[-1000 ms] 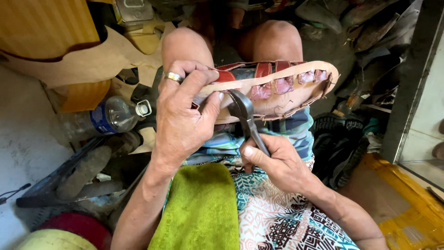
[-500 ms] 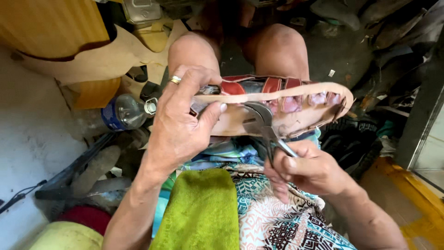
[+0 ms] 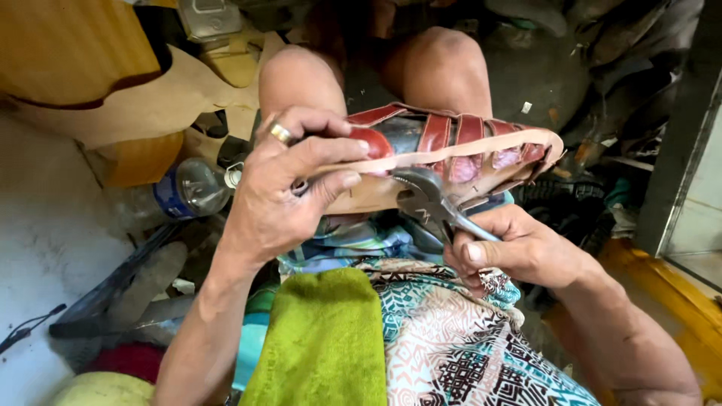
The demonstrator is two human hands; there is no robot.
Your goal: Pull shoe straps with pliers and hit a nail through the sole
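Left hand (image 3: 282,192) reaching up, fingers (image 3: 331,150) clamped around heel of strapped sandal (image 3: 451,154) above lap. Right hand (image 3: 519,252) wrapped tight around pliers (image 3: 429,203), biting sole edge just below left fingers; handles mostly hidden inside fist.

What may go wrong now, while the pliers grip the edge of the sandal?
The pliers bite the sandal edge close to the left hand fingertips, so a slip might pinch them. The right hand pulls near the thin strip, which may tear.
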